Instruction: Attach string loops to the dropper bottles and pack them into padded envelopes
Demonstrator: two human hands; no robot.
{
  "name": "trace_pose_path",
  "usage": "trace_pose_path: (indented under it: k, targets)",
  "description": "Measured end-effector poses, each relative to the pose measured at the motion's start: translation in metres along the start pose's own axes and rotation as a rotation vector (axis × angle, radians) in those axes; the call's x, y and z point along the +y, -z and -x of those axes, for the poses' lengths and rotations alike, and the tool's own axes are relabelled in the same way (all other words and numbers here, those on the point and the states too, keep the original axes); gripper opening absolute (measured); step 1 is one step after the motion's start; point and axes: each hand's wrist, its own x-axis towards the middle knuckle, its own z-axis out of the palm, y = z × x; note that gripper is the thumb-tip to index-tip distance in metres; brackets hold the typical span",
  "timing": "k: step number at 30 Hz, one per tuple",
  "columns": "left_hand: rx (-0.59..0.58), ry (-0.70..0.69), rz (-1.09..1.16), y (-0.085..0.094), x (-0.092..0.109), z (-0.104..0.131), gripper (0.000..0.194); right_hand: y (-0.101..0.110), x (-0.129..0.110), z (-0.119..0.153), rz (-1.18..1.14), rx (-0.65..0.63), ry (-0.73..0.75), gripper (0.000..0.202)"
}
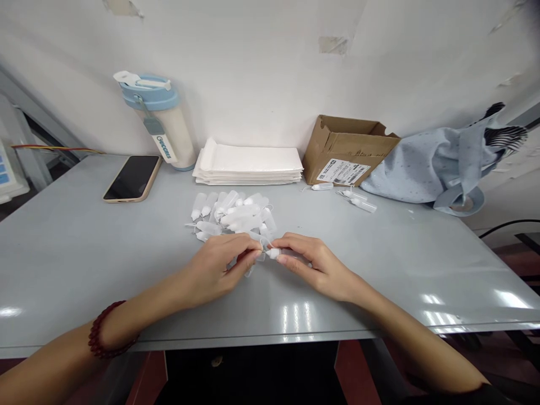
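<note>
Two bare hands meet at the middle of a smooth grey table (84,253), glossy enough to throw window glare near its front edge. Left hand (215,267), red bead bracelet (101,332) on the wrist, has fingers curled inward, tips pinched toward the right hand. Right hand (312,264) also curled, thumb and forefinger nipped on a small white cap (273,253), rounded plastic, sitting right between both sets of fingertips. Whether the left fingers actually grip the same piece or a clear tube under them: cannot tell, partly hidden.

Just behind the hands, touching the knuckle line, a loose pile of small translucent plastic bottles (234,214), soft-looking, cylindrical with tapered white tips, lying on their sides in a rough fan. A few more stray bottles (358,201) lie apart to the right, near the box.

Back row against the white chipped wall: tall tumbler (162,121), cream body, pale blue lid with flip handle; flat stack of white padded pouches (248,166), matte, rectangular; open brown cardboard box (346,152) tipped on its side, printed label facing front; crumpled light-blue fabric bag (439,163) with striped trim. Phone (133,178), dark glass, tan case, lies flat at left.
</note>
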Motion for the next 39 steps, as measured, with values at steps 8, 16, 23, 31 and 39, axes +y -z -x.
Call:
trace_pose_path:
  k: [8,16,23,31,39]
  targets:
    - [0.061,0.046,-0.082,0.011,-0.004,-0.004,0.011,0.005,0.000,-0.003,0.055,0.007,-0.089,0.023]
    - [0.076,0.043,-0.101,0.014,-0.004,-0.004,0.011,0.008,0.000,-0.002,0.047,0.025,-0.069,0.023]
    - [0.057,0.010,-0.079,0.010,-0.002,-0.001,0.011,0.004,0.001,-0.002,0.046,-0.006,-0.066,0.023]
    - [0.067,-0.033,-0.061,0.005,-0.005,0.001,0.012,-0.001,0.003,-0.001,0.116,-0.002,-0.006,0.021]
    - [0.065,-0.052,-0.068,0.003,-0.003,0.001,0.013,-0.002,0.004,-0.001,0.150,-0.011,0.010,0.021]
